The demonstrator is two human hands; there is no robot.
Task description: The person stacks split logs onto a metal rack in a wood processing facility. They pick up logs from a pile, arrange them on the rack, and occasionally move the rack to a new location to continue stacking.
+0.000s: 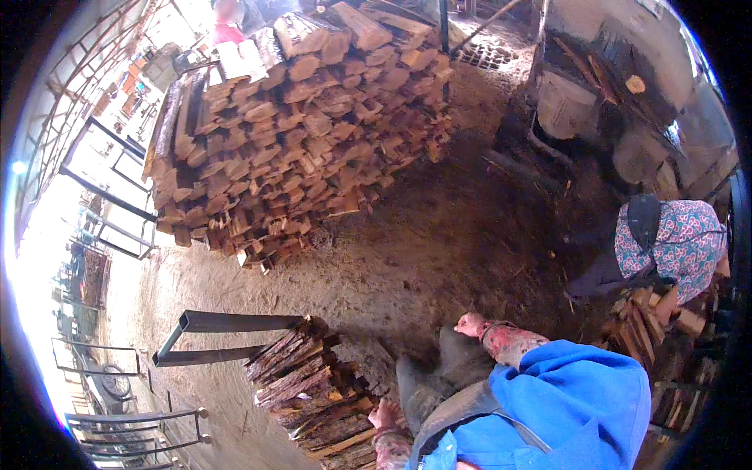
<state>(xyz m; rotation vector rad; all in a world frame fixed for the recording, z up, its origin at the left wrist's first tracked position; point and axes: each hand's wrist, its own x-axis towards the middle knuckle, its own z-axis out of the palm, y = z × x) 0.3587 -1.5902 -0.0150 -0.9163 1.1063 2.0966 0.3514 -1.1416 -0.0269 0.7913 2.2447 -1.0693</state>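
My left hand (384, 415) is low in the view, at the right edge of a stack of bark-covered split firewood (301, 384). Its fingers look partly spread beside the log ends, with no piece visibly gripped. In front of my knees, my right hand (470, 324) is held out over the dark trousers (446, 356), fingers curled in and nothing visible in them. Patterned red sleeve cuffs (509, 342) stick out from my blue top (580, 392). The firewood lies against a dark metal frame (227, 322) with two bars reaching left.
A large pile of split firewood (305, 133) rises ahead. Another person in a patterned garment (674, 239) bends over more split wood (642, 325) at the right. Metal racks (141, 427) stand at the left, near a wheel (116, 382). Dirt floor (376, 258) lies between.
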